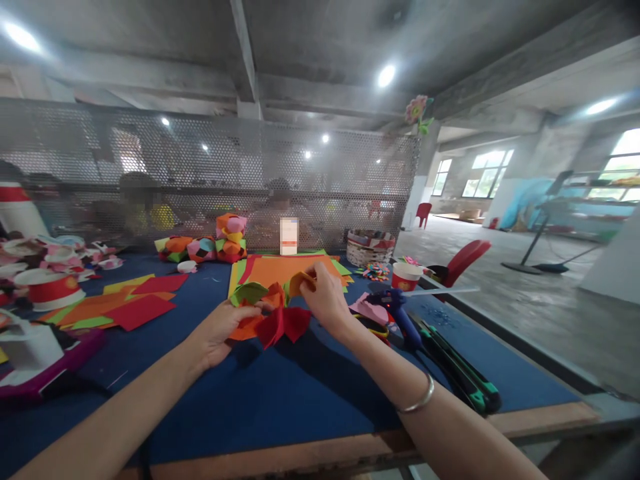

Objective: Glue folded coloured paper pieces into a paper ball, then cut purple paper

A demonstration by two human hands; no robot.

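Note:
A felt piece (283, 325) with red, orange and green petals is held up above the blue table top. My left hand (220, 330) pinches its left side, by the green and orange petals. On the other side, my right hand (323, 298) has its fingers closed on an orange petal (298, 283). The red petals hang between the two hands. Behind them lies a stack of orange, red and green felt sheets (270, 269). A silver bangle circles the right forearm.
A blue glue gun (400, 313), a green-black cutter (457, 367) and a red-white cup (406, 275) lie to the right. Loose felt sheets (143, 303), a paper tub (50, 291) and a purple item (75, 353) are left. Felt balls (231, 247) and a basket (370, 249) stand behind.

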